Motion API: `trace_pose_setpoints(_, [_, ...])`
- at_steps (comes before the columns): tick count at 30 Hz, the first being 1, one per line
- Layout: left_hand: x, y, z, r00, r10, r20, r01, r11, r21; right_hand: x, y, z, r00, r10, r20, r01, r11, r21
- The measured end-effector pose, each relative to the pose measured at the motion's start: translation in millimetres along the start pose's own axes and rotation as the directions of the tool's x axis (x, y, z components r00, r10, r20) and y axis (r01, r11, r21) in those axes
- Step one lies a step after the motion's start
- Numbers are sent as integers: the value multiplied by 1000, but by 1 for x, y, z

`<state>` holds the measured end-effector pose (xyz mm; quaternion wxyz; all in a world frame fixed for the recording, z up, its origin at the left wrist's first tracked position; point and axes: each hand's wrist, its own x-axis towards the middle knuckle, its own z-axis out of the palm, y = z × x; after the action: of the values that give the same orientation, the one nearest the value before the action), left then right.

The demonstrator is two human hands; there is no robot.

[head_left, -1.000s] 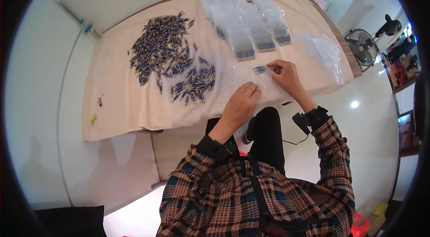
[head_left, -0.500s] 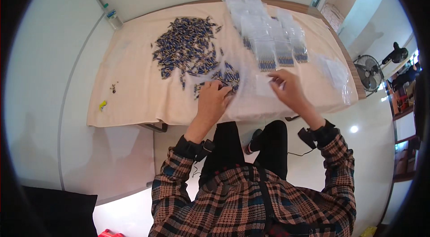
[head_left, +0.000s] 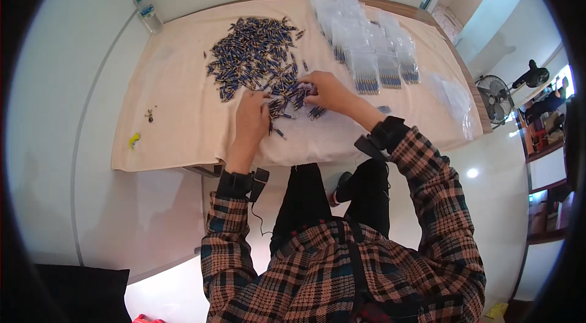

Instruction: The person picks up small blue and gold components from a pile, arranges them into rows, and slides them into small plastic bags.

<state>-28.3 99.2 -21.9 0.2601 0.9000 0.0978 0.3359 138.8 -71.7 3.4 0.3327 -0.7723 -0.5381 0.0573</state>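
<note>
A big heap of small blue-and-gold rod-shaped pieces (head_left: 253,51) lies on the cloth-covered table, with a looser cluster spilling toward me. At the near left side of this cluster, my left hand (head_left: 250,117) has its fingers curled in; what they hold, if anything, is hidden. My right hand (head_left: 332,92) reaches in from the right over the cluster. Its thumb and forefinger are apart, with loose pieces beside the fingertips. To the right of that hand lies a small group of pieces (head_left: 383,109), side by side on the cloth.
Clear bags (head_left: 366,48) with rows of pieces lie at the back right. Flat clear plastic (head_left: 455,103) rests at the right edge. On the left are a yellow item (head_left: 134,140), tiny bits (head_left: 149,115) and a bottle (head_left: 149,17). A fan (head_left: 494,100) stands beyond the table.
My right hand has moved left to the loose cluster, uncovering the small group on the right. The left hand has shifted left along the cluster, and some pieces have been moved.
</note>
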Motion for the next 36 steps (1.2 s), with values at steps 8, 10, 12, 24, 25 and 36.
trace_pose_setpoints(8, [-4, 10, 6, 992, -119, 37, 123, 985, -125, -3, -27, 20, 999, -6, -48, -5, 973, -229])
trace_pose_setpoints(10, [-8, 13, 4, 990, -133, 50, 139, 980, -143, -13, -47, 20, 999, 31, -11, -33, 967, -253])
trace_pose_setpoints(12, [-11, 15, 2, 995, -85, 46, 90, 989, -117, -18, -41, 15, 999, 18, 36, -9, 972, -235])
trace_pose_setpoints(24, [-20, 19, 3, 999, 37, -23, -39, 997, -65, -40, -11, 5, 991, -117, 61, 126, 974, -186])
trace_pose_setpoints(25, [-21, 21, 3, 999, 29, -27, -31, 997, -65, -43, -11, 5, 992, -122, 45, 128, 976, -178])
trace_pose_setpoints(36, [-29, 37, 4, 999, 29, -23, -29, 1000, 3, -55, -1, 12, 981, -159, -110, 146, 982, -118])
